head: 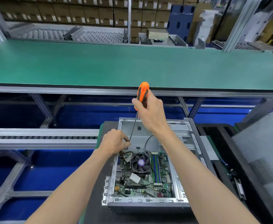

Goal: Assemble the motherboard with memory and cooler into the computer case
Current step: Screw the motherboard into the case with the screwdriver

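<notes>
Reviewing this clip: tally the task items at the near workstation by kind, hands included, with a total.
Hands: 2, left hand steadying the shaft, right hand gripping the handle
Screwdriver: 1
Computer case: 1
Motherboard: 1
Cooler fan: 1
Total: 6

Right hand (pixel 150 110) grips screwdriver (pixel 142 92); left hand (pixel 114 141) pinches its shaft.

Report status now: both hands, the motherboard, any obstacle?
Right hand grips screwdriver; left hand pinches its shaft near tip. Motherboard sits inside case. Loose black cable near tip.
</notes>
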Tool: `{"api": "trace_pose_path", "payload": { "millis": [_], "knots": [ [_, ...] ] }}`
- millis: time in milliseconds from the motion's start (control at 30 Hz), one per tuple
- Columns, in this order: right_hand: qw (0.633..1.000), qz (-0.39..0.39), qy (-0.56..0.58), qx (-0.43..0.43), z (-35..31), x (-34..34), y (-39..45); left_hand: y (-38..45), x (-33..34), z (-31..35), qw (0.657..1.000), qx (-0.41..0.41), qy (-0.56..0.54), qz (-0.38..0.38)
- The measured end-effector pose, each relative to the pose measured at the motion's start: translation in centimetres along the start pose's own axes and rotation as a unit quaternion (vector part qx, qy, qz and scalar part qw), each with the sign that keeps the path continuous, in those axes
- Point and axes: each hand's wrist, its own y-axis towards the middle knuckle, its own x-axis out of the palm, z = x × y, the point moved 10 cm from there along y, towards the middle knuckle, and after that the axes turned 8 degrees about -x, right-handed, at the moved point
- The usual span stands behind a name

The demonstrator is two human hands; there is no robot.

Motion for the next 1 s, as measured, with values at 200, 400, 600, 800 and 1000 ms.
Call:
{"api": "trace_pose_path", "payload": {
  "millis": [200, 400, 600, 800, 1000],
  "knots": [
    [0.999, -0.034, -0.02, 0.0, 2.4, 2.5, -0.5, 1.4, -0.3, -0.2, 1.0, -0.002, -0.023, 0.014],
    [0.998, -0.063, -0.015, 0.015, 4.8, 4.2, -0.4, 2.4, 0.0, -0.6, 0.999, -0.025, -0.028, 0.021],
    [0.996, -0.083, -0.018, 0.027, 6.2, 5.2, -0.3, 3.1, 0.3, -0.9, 0.999, -0.025, -0.021, 0.021],
    [0.995, -0.092, -0.011, 0.029, 6.4, 5.9, -0.2, 3.1, 0.5, -1.1, 0.999, -0.028, -0.003, 0.023],
    [0.994, -0.107, -0.016, 0.034, 6.5, 6.7, -0.5, 2.9, 0.3, -1.3, 0.999, -0.038, 0.005, 0.037]
  ]
}}
